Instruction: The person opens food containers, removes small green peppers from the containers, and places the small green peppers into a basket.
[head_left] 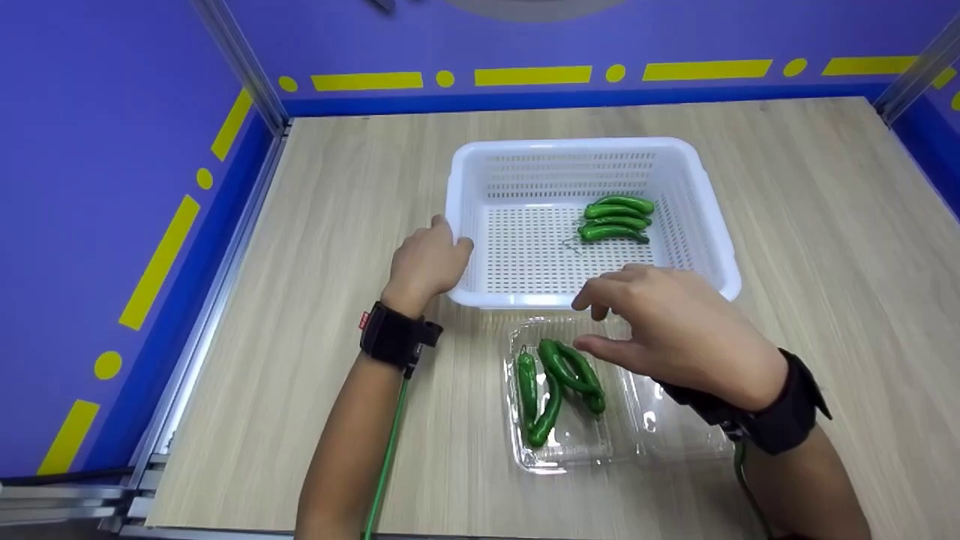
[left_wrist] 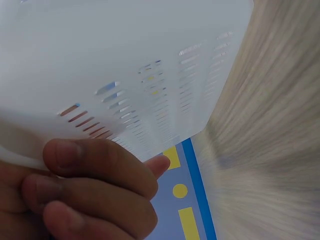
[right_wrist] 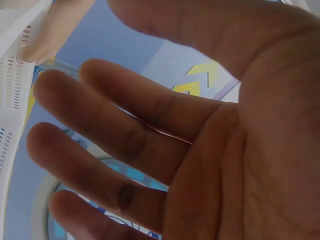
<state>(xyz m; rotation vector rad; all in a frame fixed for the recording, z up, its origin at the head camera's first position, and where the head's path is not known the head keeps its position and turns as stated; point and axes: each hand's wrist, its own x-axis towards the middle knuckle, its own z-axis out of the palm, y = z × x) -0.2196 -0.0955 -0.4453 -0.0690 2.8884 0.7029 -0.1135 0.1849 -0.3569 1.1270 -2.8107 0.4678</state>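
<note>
My left hand (head_left: 429,259) grips the left rim of a white plastic basket (head_left: 585,300), thumb over the edge; in the left wrist view its fingers (left_wrist: 100,165) curl beneath the rim. Inside the basket, several green peppers (head_left: 615,233) lie side by side toward the right. My right hand (head_left: 675,322) hovers at the basket's near rim, fingers loosely bent and thumb apart. Its palm and fingers (right_wrist: 110,125) hold nothing in the right wrist view. Several more green peppers (head_left: 527,386) lie in a clear plastic box (head_left: 540,466), left of my right hand.
The box's clear lid (head_left: 682,427) lies folded out to the right, partly under my right hand and wrist. A light wooden table (head_left: 337,195) carries everything. Blue panels (head_left: 525,45) with yellow marks stand behind and at both sides. A green cable (head_left: 390,450) runs along my left forearm.
</note>
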